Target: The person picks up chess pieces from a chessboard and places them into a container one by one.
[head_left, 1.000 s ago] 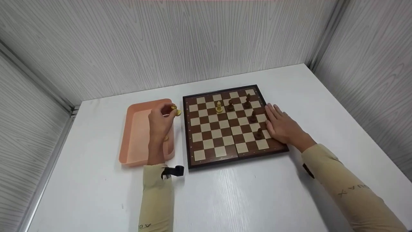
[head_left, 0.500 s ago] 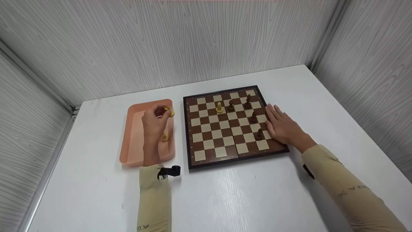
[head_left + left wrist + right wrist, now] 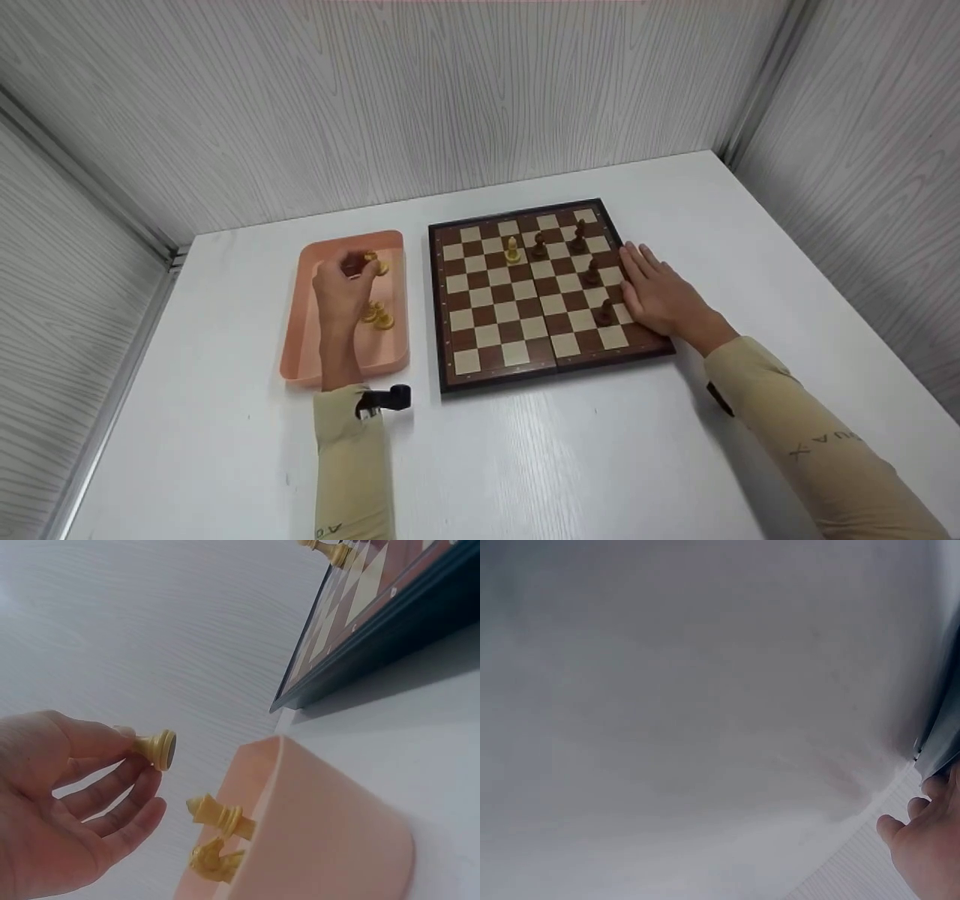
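Over the far part of the pink tray (image 3: 296, 315), my left hand (image 3: 343, 289) pinches a cream chess piece (image 3: 156, 748) between thumb and fingers, its base pointing outward. The top of that piece is hidden by the fingers. Below the hand, inside the tray, are two more cream pieces: a knight (image 3: 214, 861) and a taller piece with a pointed top (image 3: 217, 814). My right hand (image 3: 660, 296) rests with straight fingers along the right edge of the chessboard (image 3: 499, 381). In the right wrist view, only part of that hand shows at the right border.
On the board stand one cream piece (image 3: 512, 252) and several dark pieces, among them a taller one (image 3: 578, 236) near the far right corner and a pawn-like one (image 3: 604, 313) near my right hand. Wood-grain panels (image 3: 480, 97) enclose the white table (image 3: 525, 457) behind and at both sides.
My left hand has moved left with the chess piece, from the gap beside the board to above the tray, uncovering the pieces lying in it. The right hand has stayed on the board's edge.
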Demonstrator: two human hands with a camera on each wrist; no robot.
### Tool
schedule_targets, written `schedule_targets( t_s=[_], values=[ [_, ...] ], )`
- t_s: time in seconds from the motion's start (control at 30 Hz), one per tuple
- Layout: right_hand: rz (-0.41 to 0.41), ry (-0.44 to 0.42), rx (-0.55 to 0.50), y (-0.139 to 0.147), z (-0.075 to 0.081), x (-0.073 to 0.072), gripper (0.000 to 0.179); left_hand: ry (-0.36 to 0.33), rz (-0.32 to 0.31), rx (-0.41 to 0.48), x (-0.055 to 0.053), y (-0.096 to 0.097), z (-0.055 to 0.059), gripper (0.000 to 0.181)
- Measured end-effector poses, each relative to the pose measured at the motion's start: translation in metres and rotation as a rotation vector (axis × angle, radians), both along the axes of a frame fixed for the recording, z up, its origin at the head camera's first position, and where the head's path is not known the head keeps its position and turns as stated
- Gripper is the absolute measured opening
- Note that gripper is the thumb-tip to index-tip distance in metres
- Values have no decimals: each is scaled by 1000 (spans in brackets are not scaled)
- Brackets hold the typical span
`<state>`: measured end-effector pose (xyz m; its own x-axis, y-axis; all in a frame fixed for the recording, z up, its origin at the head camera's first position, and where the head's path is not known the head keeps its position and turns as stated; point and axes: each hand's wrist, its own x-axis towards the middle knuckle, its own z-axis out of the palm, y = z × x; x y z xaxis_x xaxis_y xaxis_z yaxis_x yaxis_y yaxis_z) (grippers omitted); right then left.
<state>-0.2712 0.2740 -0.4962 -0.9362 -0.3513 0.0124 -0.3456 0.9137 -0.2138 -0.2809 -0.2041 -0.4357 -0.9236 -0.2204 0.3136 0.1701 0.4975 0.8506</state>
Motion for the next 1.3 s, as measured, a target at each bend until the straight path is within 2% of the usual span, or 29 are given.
schedule_targets(
  t_s=[0.27,0.7,0.93,1.3],
  values=[
    [0,9,5,0,-1,0,63,-30,43,-1,1,-11,-3,21],
    [10,9,10,1,-1,0,62,-63,124,3,1,-32,-19,16],
    [7,12,7,1,-2,0,62,-91,118,6,1,-38,-24,18],
    [8,18,-2,0,-1,0,63,-193,121,-55,4,-44,-31,21]
  ],
)
